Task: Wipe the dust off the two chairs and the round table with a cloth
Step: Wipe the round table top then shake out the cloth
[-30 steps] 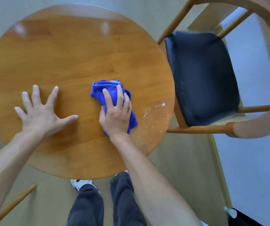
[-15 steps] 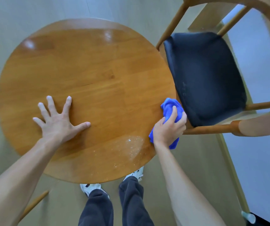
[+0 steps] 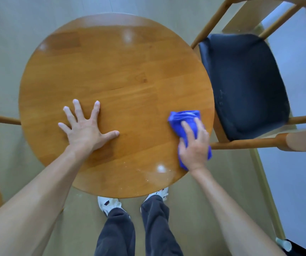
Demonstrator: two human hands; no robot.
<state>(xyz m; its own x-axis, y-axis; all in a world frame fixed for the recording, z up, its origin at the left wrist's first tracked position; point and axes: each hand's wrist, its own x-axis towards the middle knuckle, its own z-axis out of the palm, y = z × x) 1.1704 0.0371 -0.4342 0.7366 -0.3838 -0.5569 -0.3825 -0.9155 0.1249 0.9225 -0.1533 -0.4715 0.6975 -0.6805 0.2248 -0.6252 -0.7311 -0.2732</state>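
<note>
Crumbs [image 3: 148, 179] near the table [image 3: 111, 74] edge might fall; right hand [image 3: 194, 148] presses cloth [image 3: 182, 117], left hand [image 3: 85, 128] flat, holding nothing.

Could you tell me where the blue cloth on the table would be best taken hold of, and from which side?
Take the blue cloth by its bunched far end, coming from above. That part sticks out beyond the right hand, which presses the rest flat near the round table edge, and its raised folds offer a pinch grip.
</note>
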